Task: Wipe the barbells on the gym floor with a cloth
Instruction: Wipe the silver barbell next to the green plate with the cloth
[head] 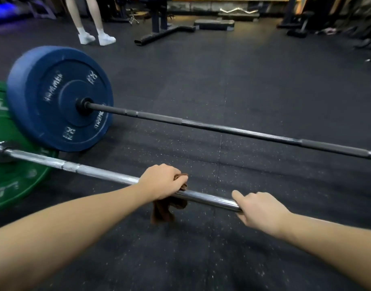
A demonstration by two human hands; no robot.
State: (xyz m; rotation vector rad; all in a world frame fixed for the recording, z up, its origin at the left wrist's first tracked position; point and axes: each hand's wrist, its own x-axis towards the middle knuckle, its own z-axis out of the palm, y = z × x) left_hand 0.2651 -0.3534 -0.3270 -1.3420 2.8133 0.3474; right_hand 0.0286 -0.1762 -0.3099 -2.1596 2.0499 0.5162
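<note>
cloth [169,208]: brown, bunched round the shaft of the silver barbell [96,171]; a loose end hangs below the bar toward the floor [243,85].
left hand [161,181]: fingers curled over the cloth, clamping it against the bar from above.
right hand [258,208]: grips the bare shaft further to the right, fingers wrapped over the top, thumb underneath, forefinger lying along the steel.
silver barbell: the nearer of the two, its shaft raised off the floor, running from lower right to a green plate [16,185] at the left edge.
black barbell [222,128]: lies beyond it, well apart at the right, with a blue plate [60,97] on its left end that overlaps the green one.
background: a person's legs in white shoes [96,36], a bench frame [159,22], a step platform [214,24] and a curl bar [239,11].
</note>
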